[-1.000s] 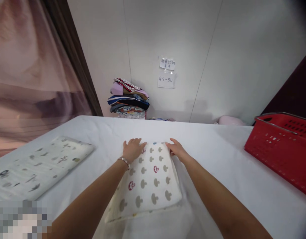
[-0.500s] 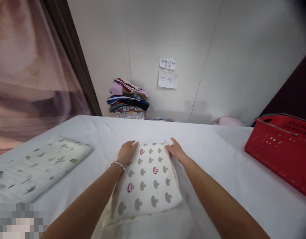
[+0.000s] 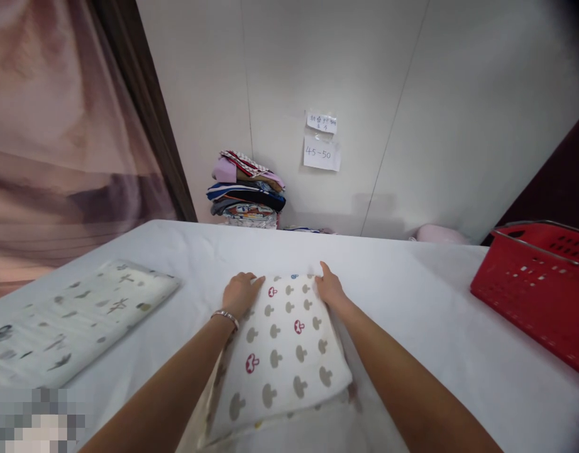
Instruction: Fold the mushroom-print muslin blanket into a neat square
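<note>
A folded white cloth with grey and red mushroom prints (image 3: pixel 282 349) lies on the white table (image 3: pixel 412 302) in front of me. My left hand (image 3: pixel 239 292), a bracelet on its wrist, curls its fingers over the cloth's far left corner. At the far right corner my right hand (image 3: pixel 329 288) grips the edge with bent fingers. Both forearms reach in from below.
A second folded white cloth with a dark print (image 3: pixel 72 321) lies at the left. A red plastic basket (image 3: pixel 539 289) stands at the right edge. A stack of folded clothes (image 3: pixel 246 189) sits by the wall beyond the table, under two paper notes (image 3: pixel 321 148). A curtain (image 3: pixel 58 138) hangs left.
My left hand has slid from lying flat on the cloth's top to its far left corner and curled. My right hand has closed on the far right edge. The view shifted slightly.
</note>
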A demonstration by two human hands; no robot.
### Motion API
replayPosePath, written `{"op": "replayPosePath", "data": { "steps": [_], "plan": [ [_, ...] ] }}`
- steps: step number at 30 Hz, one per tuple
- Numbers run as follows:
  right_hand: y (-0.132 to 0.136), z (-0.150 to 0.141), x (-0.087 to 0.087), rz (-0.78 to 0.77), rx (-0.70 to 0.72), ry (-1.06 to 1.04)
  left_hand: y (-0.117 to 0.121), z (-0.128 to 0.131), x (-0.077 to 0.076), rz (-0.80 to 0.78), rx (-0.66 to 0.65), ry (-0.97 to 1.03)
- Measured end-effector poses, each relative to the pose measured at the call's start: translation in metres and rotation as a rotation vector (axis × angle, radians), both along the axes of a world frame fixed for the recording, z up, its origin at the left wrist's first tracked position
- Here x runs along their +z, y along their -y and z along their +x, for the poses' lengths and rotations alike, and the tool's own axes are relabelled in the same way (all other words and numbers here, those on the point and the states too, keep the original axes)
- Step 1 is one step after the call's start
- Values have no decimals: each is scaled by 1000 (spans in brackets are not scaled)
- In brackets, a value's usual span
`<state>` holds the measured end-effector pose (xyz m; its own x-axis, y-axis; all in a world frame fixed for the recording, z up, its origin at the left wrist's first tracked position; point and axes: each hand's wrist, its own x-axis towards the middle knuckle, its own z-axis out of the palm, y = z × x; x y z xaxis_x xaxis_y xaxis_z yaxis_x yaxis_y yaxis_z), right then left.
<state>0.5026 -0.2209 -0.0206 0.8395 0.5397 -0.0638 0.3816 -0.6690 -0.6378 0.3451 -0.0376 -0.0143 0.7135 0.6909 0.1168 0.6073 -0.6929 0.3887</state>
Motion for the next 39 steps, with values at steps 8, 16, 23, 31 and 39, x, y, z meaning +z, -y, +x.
{"op": "replayPosePath", "data": {
  "steps": [8, 16, 23, 31, 39],
  "plan": [
    [27, -23, 10, 42, 10, -83, 64, -19, 7, 164, -355, 84],
    [57, -57, 9, 61, 58, -78, 105, -21, 1, 157, -533, -19],
    [66, -60, 2, 106, 48, -85, 113, -20, -1, 180, -568, -61],
    [73, -61, 1, 100, 62, -97, 101, -31, -2, 191, -501, -82],
    [58, -53, 11, 10, 51, -46, 110, -34, -8, 181, -525, -100]
  ]
}}
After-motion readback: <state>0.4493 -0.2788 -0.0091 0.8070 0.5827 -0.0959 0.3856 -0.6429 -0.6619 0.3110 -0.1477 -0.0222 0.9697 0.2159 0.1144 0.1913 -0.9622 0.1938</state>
